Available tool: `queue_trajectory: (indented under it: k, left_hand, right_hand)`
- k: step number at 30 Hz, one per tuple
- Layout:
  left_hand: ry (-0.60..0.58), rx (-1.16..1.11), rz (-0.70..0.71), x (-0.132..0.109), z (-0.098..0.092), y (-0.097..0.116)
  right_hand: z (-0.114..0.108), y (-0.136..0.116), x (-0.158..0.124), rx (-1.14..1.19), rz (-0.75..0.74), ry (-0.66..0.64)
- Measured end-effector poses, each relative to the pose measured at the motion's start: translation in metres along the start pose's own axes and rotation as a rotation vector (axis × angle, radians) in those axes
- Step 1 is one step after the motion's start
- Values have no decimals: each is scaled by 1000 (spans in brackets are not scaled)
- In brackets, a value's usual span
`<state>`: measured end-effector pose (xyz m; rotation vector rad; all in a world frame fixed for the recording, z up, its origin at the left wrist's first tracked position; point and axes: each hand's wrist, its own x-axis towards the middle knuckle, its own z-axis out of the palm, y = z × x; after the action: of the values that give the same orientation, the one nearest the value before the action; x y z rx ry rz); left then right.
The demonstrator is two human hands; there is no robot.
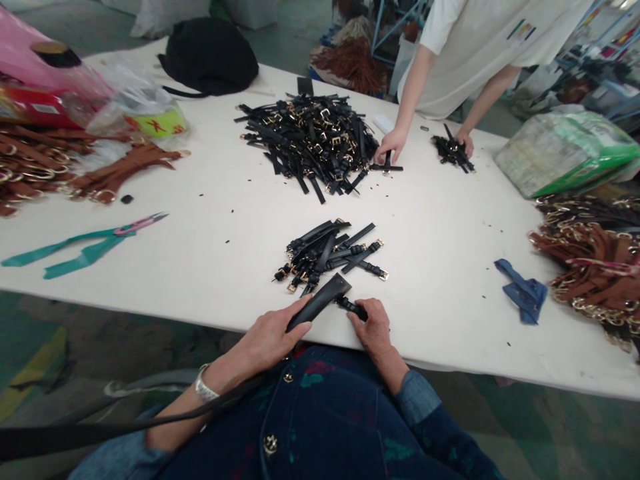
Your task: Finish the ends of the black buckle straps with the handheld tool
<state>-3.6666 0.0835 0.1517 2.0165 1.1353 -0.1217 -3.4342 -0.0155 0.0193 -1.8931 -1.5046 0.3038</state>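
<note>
Two hands at near table edge. Left hand [273,339] closed around long flat black leather strap [320,300], gripped at its lower end, strap angled up and right over the edge of white worktable [450,227]. Right hand [373,328] pinching short black buckle strap piece [351,307] between thumb and fingers, just beside the long strap's upper end, touching or nearly so; exact join not discernible.

Just beyond hands: small pile of black straps with gold buckles [327,257], seemingly the handled lot. Farther back, mid-table: large heap of black buckle straps [310,140], much bigger than the near pile. Judged from that: work early to midway, most stock apparently unprocessed.

Co-worker across table, pale shirt; one hand [390,143] at the big heap's edge, the other [465,140] beside a small dark cluster of straps [453,152].

Left side: teal-handled thread snips [80,245], tan leather straps with rings [60,167], clear plastic bag over a yellow-green pack [145,110]. Right side: blue cloth scrap [523,293], brown straps with chain [595,260], green-and-white plastic sack [565,153].

Writing: red characters on the yellow-green pack, too blurred to read. No brand legible anywhere.
</note>
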Motion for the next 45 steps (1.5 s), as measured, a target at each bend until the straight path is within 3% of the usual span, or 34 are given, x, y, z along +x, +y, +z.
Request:
queue_trajectory:
  k: [5,10,16,31,40,45]
  left_hand:
    - [3,-39,-20,-14,-9,-15]
    - [-92,-50,11,-28,-15,-21]
    - [-73,-28,1,-19,-8,-15]
    - [18,-11,21,0,2,4]
    - [-50,-67,30,-21,-11,-11]
    - [-68,-39,0,-30,-11,-9]
  right_hand:
    - [1,2,-4,16,1,37]
    - [-6,-1,-5,1,28,20]
    - [-10,-5,-2,-20,31,-31]
    - [3,-16,1,-223,-3,-31]
    - [1,-18,0,-221,-6,-36]
    - [3,-18,1,-210,0,-31]
